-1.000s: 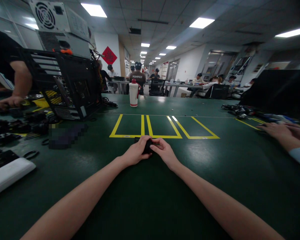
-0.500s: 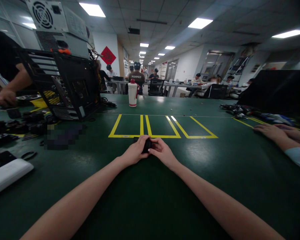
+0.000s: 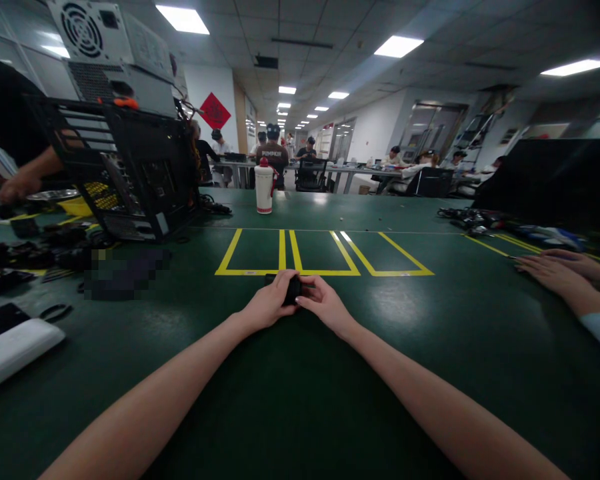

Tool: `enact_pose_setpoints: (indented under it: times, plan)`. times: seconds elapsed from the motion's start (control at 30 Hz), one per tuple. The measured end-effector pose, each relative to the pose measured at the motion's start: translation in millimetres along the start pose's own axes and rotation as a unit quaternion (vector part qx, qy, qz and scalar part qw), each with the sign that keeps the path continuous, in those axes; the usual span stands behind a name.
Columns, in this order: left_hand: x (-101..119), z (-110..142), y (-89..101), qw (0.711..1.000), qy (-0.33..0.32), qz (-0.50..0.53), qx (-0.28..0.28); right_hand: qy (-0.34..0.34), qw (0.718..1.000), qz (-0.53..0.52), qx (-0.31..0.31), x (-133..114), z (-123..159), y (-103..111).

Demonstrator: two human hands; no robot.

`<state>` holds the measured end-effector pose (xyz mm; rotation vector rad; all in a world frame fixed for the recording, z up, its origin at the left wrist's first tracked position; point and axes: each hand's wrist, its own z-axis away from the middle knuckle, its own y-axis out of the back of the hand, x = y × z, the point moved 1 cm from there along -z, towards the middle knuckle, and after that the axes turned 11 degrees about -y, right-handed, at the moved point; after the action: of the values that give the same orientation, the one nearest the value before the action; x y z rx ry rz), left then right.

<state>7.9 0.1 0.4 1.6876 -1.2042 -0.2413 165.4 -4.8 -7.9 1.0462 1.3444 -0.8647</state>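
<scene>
A small black object with a rounded end (image 3: 294, 291) is held between my two hands, low over the green table; its kind cannot be made out. My left hand (image 3: 269, 305) wraps over it from the left, fingers closed on top, and part of its dark body shows beyond the knuckles. From the other side, my right hand (image 3: 329, 308) pinches the rounded end with thumb and fingers. Just beyond both hands, yellow tape (image 3: 325, 273) marks out three outlines on the table (image 3: 300, 400).
At left stands an open black computer case (image 3: 145, 173) with a power supply (image 3: 105, 33) on top. A white bottle (image 3: 264, 190) stands farther back. Black parts and a white device (image 3: 17, 353) lie on the left. Another person's hands (image 3: 560, 270) rest on the right; a co-worker is at left.
My hands keep the same hold on the black object. The other person's hands at right have shifted slightly right, and the co-worker's hand at left has moved a little.
</scene>
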Motion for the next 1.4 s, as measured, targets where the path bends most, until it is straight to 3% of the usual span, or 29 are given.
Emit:
enact_pose_setpoints:
  times: [0.37, 0.67, 0.83, 1.4]
  plan:
    - [0.3, -0.6, -0.5, 0.999, -0.007, -0.032, -0.002, 0.000, 0.999, 0.002, 0.037, 0.6, -3.7, 0.7]
    - [4.9, -0.6, 5.1, 0.989, -0.018, -0.145, 0.005, 0.000, 0.999, -0.051, -0.008, -1.5, -1.4, -1.5]
    - [3.5, -2.6, 3.1, 0.990, -0.050, -0.130, 0.005, 0.010, 0.999, -0.036, 0.007, -0.7, -1.6, -2.2]
    - [3.5, -1.0, 3.9, 0.993, -0.043, -0.111, 0.000, 0.011, 1.000, 0.000, 0.017, -0.3, -0.6, -2.0]
